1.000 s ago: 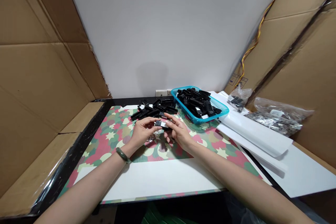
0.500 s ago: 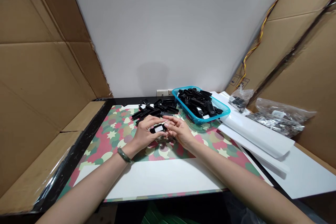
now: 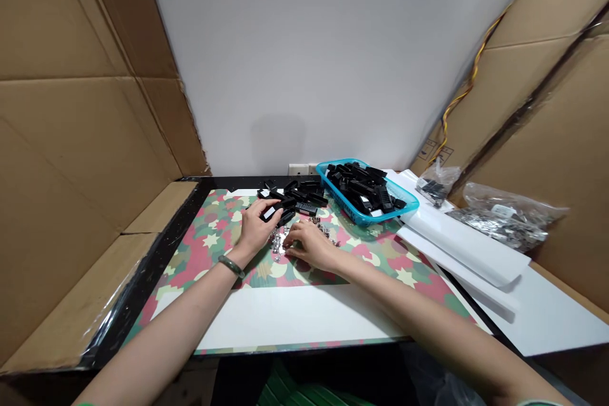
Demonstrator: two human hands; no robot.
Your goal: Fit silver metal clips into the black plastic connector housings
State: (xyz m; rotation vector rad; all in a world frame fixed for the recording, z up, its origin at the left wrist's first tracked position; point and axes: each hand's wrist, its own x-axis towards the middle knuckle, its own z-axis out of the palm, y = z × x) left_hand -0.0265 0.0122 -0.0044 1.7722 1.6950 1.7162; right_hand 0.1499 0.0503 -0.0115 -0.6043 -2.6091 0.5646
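My left hand (image 3: 257, 227) is closed around a black plastic piece with a white label (image 3: 269, 213), gripped between thumb and fingers at the near edge of a heap of black plastic pieces (image 3: 304, 193). To its right, my right hand (image 3: 311, 244) reaches down to the mat with fingers curled and the thumb close to them. Its fingertips are among small shiny metal parts (image 3: 276, 245); whether one is pinched between them is too small to see. More small metal parts (image 3: 323, 228) lie just behind the right hand.
A blue plastic basket (image 3: 413, 204) full of black pieces stands at the back right. Clear bags (image 3: 504, 222) of parts and rolled white sheets (image 3: 469, 244) lie farther right. A camouflage-patterned mat (image 3: 190, 260) covers the table. Cardboard walls (image 3: 90, 146) rise on both sides.
My hands have moved apart. The left one has shifted back and left with the labelled black piece; the right one has dropped to the metal parts, now uncovered. The view has shifted slightly.
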